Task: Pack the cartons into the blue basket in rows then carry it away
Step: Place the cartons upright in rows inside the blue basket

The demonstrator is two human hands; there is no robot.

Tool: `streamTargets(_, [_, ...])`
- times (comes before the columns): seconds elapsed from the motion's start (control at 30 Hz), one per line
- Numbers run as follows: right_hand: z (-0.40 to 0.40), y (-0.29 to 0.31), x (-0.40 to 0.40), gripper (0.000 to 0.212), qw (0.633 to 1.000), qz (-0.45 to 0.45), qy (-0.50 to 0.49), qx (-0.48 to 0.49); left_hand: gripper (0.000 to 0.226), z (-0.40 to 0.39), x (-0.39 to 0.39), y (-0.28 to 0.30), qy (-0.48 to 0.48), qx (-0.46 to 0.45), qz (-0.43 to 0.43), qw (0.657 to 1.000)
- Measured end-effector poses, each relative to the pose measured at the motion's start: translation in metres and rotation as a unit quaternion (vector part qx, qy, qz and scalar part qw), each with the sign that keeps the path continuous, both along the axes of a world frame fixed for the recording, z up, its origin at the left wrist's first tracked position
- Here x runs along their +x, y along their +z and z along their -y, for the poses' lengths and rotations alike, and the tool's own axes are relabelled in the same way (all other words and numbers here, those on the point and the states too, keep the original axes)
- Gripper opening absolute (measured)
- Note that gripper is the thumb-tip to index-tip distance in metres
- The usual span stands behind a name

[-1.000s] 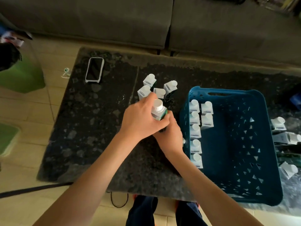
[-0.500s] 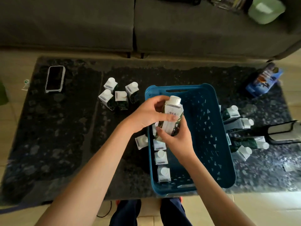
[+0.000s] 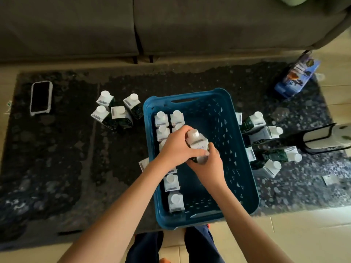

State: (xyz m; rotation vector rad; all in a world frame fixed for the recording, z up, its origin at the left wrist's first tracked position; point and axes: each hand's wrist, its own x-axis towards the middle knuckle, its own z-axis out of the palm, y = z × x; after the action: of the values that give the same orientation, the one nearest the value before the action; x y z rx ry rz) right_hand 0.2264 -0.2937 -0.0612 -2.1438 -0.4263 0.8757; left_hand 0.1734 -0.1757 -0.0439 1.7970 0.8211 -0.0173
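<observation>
Since half a second back, the white screw-cap carton [image 3: 197, 144] has dropped lower into the blue plastic basket [image 3: 245, 179]. Left hand [image 3: 177, 149] and right hand [image 3: 208, 165] both grip it, over the second row. The basket sits on a dark speckled stone table [image 3: 76, 168], tan floor tiles underneath. The hands hide some packed cartons. Carton print is too blurry to read. Further back: a phone [image 3: 40, 97] and a grey sofa [image 3: 171, 25].
</observation>
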Motion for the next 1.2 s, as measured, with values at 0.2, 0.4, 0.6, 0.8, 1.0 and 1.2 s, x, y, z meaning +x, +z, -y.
streamTargets(0.2, [-0.009, -0.042, -0.013, 0.041, 0.998, 0.008, -0.061, -0.033, 0.052, 0.016, -0.011, -0.021, -0.020, 0.108, -0.037, 0.993])
streamTargets(0.4, [-0.026, -0.078, -0.025, 0.057, 0.995, -0.012, -0.088, -0.045, 0.043, -0.033, -0.045, -0.026, 0.093, 0.393, 0.009, 0.915])
streamTargets(0.6, [-0.034, -0.096, -0.020, 0.059, 0.992, -0.059, -0.105, -0.036, 0.066, -0.050, -0.038, -0.049, 0.331, 0.086, -0.079, 0.936])
streamTargets(0.8, [-0.027, -0.102, -0.020, 0.076, 0.990, -0.100, -0.094, -0.010, 0.049, -0.047, -0.036, -0.064, 0.363, 0.141, -0.087, 0.917])
streamTargets(1.0, [-0.014, -0.090, -0.019, 0.071, 0.993, -0.100, -0.035, 0.057, 0.048, -0.048, -0.036, -0.067, 0.354, 0.171, -0.104, 0.914])
streamTargets(1.2, [-0.020, -0.092, -0.017, 0.061, 0.993, -0.082, -0.049, 0.064, 0.048, -0.047, -0.035, -0.065, 0.350, 0.176, -0.118, 0.912])
